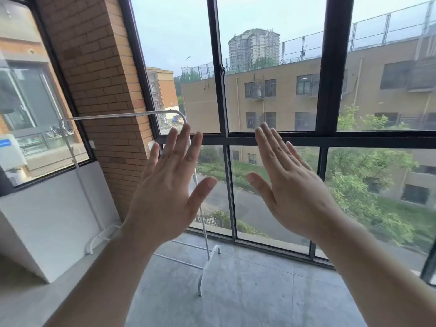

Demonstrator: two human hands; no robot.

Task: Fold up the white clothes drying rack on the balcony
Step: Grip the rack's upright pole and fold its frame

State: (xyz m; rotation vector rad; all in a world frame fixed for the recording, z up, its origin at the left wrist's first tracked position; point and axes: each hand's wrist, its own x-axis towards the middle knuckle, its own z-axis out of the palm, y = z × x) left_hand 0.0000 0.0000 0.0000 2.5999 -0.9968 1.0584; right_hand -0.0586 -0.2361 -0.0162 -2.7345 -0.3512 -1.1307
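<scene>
The white clothes drying rack stands unfolded in the balcony's left corner, its thin top bar running from the left window to a curved right post by the glass. Its arched right foot rests on the floor; the left foot sits against the low white wall. My left hand is raised with fingers spread, back toward me, in front of the rack's right post and hiding part of it. My right hand is also raised and open, to the right of the rack. Neither hand touches the rack.
Black-framed floor-to-ceiling windows close the balcony ahead. A brick pillar stands behind the rack. A low white wall with a ledge runs along the left. Grey tiled floor stretches in front and right of the rack.
</scene>
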